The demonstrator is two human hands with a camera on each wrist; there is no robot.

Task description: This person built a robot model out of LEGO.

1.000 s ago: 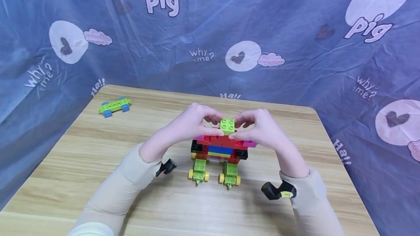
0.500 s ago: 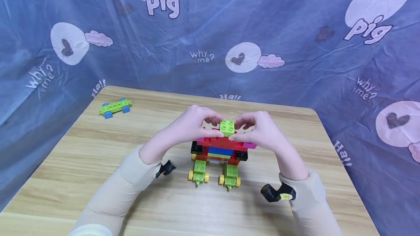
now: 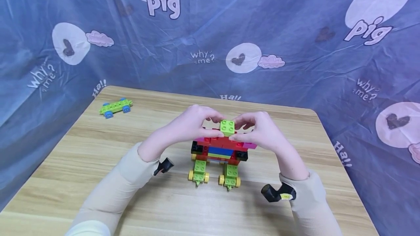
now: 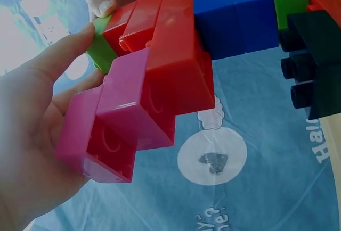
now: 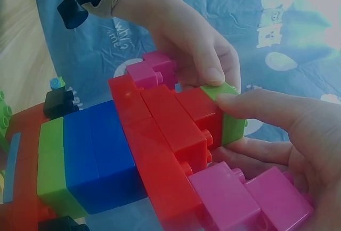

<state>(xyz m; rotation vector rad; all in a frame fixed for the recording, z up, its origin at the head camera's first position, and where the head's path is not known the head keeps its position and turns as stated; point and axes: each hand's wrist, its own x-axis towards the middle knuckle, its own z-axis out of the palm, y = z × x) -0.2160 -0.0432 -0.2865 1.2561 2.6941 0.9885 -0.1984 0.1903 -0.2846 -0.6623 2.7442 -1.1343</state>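
Observation:
In the head view a light-green four-stud toy brick [image 3: 227, 127] tops a tall model of building bricks. My left hand [image 3: 196, 122] pinches that brick from its left, thumb in front and fingers behind. From the other side, my right hand [image 3: 262, 128] pinches it likewise, the two thumbs close together. Beneath it, red bricks [image 3: 220, 142] widen out to pink bricks [image 5: 277, 196] on each side. A blue section [image 4: 234, 18] and black side bricks [image 3: 241, 155] sit lower. Two green wheeled bases [image 3: 199, 170] with yellow wheels carry the model upright.
At the table's back left stands a separate green wheeled base [image 3: 115, 107] with blue wheels. Patterned blue cloth [image 3: 210, 39] hangs around the wooden table [image 3: 190, 214]. A black camera mount sits at each wrist, above the tabletop.
Both hands keep their grip on the green brick, and the model stays in place. The left forearm has shifted slightly left.

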